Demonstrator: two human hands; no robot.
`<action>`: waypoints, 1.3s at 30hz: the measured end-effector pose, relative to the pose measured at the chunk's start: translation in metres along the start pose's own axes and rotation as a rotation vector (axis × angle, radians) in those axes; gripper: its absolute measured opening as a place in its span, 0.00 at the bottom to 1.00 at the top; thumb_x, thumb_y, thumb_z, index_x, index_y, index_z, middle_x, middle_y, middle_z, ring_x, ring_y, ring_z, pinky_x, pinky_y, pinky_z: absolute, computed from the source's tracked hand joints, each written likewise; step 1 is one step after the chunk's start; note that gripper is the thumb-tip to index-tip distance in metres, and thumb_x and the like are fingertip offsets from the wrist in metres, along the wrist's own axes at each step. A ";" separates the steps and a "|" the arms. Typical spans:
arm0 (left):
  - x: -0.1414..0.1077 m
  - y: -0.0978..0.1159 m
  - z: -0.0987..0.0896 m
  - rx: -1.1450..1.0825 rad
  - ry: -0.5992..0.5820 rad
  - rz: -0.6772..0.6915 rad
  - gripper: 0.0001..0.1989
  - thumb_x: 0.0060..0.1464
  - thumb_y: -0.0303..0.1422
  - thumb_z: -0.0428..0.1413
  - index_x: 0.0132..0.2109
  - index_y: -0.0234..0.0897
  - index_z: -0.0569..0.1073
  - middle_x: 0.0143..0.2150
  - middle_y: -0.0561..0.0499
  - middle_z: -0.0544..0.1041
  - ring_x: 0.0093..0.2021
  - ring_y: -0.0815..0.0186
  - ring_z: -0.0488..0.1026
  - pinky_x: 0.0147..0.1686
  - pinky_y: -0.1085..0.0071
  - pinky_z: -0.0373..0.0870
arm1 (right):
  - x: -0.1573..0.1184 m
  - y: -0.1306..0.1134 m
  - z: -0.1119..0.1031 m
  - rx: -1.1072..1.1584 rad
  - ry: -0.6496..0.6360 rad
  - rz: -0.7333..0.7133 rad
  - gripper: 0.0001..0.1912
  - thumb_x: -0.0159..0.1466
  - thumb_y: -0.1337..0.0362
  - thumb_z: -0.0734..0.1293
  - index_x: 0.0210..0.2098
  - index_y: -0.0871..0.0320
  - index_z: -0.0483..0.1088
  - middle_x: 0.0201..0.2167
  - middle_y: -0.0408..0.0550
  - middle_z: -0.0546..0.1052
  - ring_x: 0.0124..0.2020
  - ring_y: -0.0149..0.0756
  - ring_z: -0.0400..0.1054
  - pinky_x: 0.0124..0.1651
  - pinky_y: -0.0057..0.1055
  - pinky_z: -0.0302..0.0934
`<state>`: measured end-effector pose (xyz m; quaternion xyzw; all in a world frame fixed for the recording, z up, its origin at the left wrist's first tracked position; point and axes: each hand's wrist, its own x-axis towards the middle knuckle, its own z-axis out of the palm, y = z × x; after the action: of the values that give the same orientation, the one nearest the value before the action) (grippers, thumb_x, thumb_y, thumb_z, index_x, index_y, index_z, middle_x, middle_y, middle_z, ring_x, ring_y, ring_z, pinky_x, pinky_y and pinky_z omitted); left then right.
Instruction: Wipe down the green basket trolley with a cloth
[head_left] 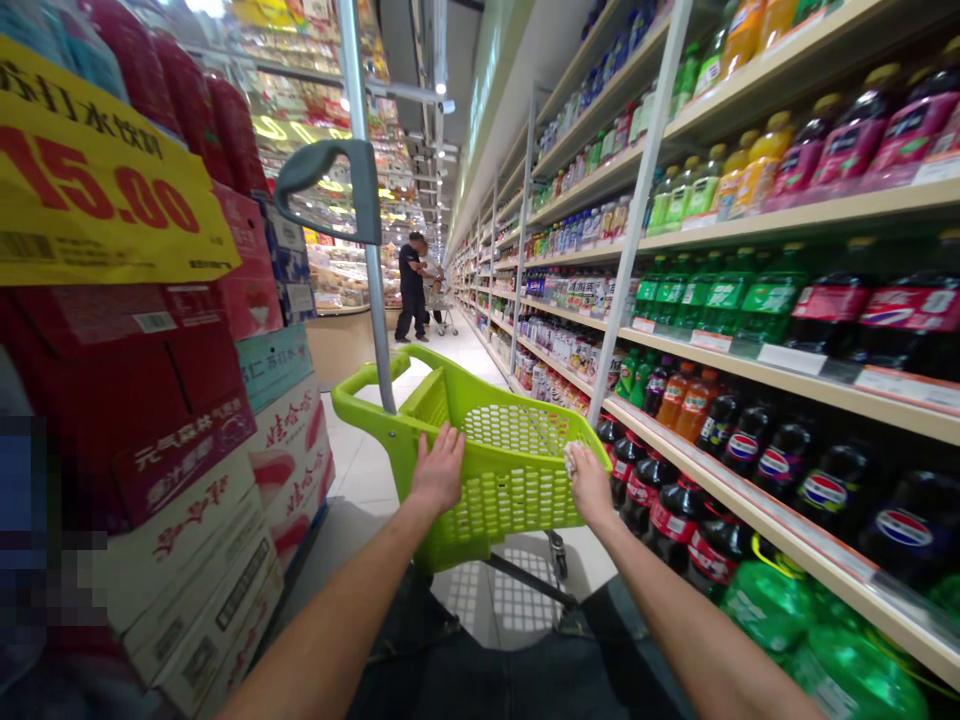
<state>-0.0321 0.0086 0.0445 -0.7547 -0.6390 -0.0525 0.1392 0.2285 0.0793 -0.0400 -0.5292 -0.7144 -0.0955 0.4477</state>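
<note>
A lime-green shopping basket cart (517, 490) on a wheeled frame stands before my knees, with no goods visible inside. Flat against its near side wall on the left rests my left hand (440, 468), fingers spread and holding nothing. At the right end of the rim is my right hand (589, 482), fingers bent round a small crumpled whitish cloth (571, 460) pressed to the green plastic. A grey pole (377, 310) rises from the cart's left end and carries a dark grey loop handle (364, 190).
Drink shelves (787, 380) line the right side, with large green bottles (772, 600) low down. Stacked drink cartons (277, 440) with a yellow price sign (105, 180) rise on the left. A person in dark clothes (411, 285) stands down the aisle by another cart (448, 318).
</note>
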 end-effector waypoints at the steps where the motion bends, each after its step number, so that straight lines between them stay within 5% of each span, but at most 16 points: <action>1: 0.000 0.002 0.001 -0.002 0.001 0.003 0.38 0.42 0.27 0.49 0.62 0.26 0.48 0.66 0.41 0.46 0.66 0.57 0.37 0.60 0.48 0.37 | 0.000 -0.009 0.005 0.006 -0.004 -0.016 0.25 0.55 0.77 0.54 0.49 0.62 0.67 0.50 0.58 0.69 0.53 0.43 0.60 0.55 0.46 0.55; 6: -0.002 0.003 0.001 0.005 0.000 0.045 0.38 0.43 0.28 0.49 0.62 0.28 0.48 0.66 0.42 0.47 0.66 0.57 0.36 0.60 0.48 0.38 | 0.009 -0.066 0.035 0.111 -0.090 -0.192 0.26 0.56 0.76 0.56 0.53 0.56 0.64 0.54 0.51 0.66 0.56 0.36 0.57 0.57 0.37 0.54; 13: -0.004 0.005 0.002 -0.017 0.051 0.068 0.37 0.43 0.28 0.49 0.62 0.28 0.49 0.65 0.41 0.48 0.65 0.56 0.37 0.60 0.45 0.36 | 0.010 -0.020 0.010 0.083 -0.054 -0.043 0.25 0.55 0.77 0.54 0.50 0.60 0.67 0.49 0.57 0.70 0.51 0.42 0.63 0.53 0.45 0.57; 17: -0.008 0.006 0.004 -0.055 0.087 0.093 0.36 0.43 0.29 0.49 0.61 0.28 0.51 0.65 0.41 0.50 0.65 0.56 0.40 0.60 0.46 0.37 | 0.012 -0.067 0.034 0.130 -0.063 -0.130 0.24 0.57 0.75 0.55 0.52 0.58 0.65 0.53 0.53 0.67 0.55 0.38 0.59 0.56 0.40 0.56; 20: -0.018 -0.013 0.003 -0.094 0.211 0.115 0.32 0.44 0.28 0.49 0.59 0.32 0.57 0.63 0.43 0.55 0.64 0.57 0.46 0.61 0.48 0.39 | 0.018 -0.103 0.047 0.220 -0.080 -0.273 0.25 0.58 0.75 0.54 0.54 0.57 0.63 0.53 0.51 0.67 0.56 0.37 0.58 0.57 0.38 0.55; 26: -0.039 -0.075 -0.009 -0.108 0.587 -0.149 0.24 0.48 0.26 0.45 0.55 0.30 0.61 0.59 0.39 0.61 0.62 0.57 0.53 0.61 0.52 0.40 | 0.024 -0.094 0.032 0.170 -0.070 -0.158 0.24 0.56 0.76 0.54 0.50 0.61 0.66 0.49 0.57 0.70 0.52 0.42 0.61 0.54 0.44 0.55; 30: -0.032 -0.089 -0.018 -0.113 0.583 -0.344 0.30 0.49 0.30 0.46 0.60 0.29 0.53 0.63 0.39 0.53 0.64 0.56 0.44 0.61 0.52 0.35 | 0.042 -0.160 0.041 0.191 -0.133 -0.245 0.21 0.59 0.73 0.56 0.51 0.57 0.65 0.51 0.51 0.69 0.53 0.37 0.59 0.56 0.36 0.53; 34: -0.025 -0.095 -0.022 -0.069 0.428 -0.340 0.30 0.48 0.31 0.46 0.60 0.33 0.53 0.64 0.43 0.52 0.65 0.53 0.41 0.60 0.45 0.34 | 0.063 -0.237 0.054 0.268 -0.185 -0.376 0.21 0.62 0.72 0.56 0.54 0.60 0.62 0.56 0.53 0.64 0.56 0.38 0.56 0.57 0.36 0.51; 36: -0.027 -0.099 -0.022 -0.051 0.408 -0.320 0.30 0.48 0.30 0.45 0.60 0.34 0.54 0.64 0.45 0.53 0.65 0.53 0.41 0.60 0.44 0.34 | 0.062 -0.236 0.054 0.257 -0.187 -0.379 0.21 0.61 0.72 0.56 0.54 0.60 0.62 0.56 0.53 0.63 0.56 0.38 0.56 0.57 0.37 0.51; 39: -0.033 -0.098 -0.019 -0.042 0.451 -0.319 0.30 0.48 0.29 0.44 0.60 0.32 0.54 0.64 0.43 0.52 0.65 0.56 0.42 0.60 0.46 0.34 | 0.046 -0.186 0.047 0.169 -0.176 -0.325 0.21 0.61 0.74 0.55 0.53 0.61 0.63 0.54 0.56 0.66 0.55 0.40 0.57 0.56 0.39 0.51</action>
<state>-0.1320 -0.0138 0.0683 -0.6165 -0.7014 -0.2538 0.2521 0.0448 0.0608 0.0298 -0.3738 -0.8324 -0.0596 0.4048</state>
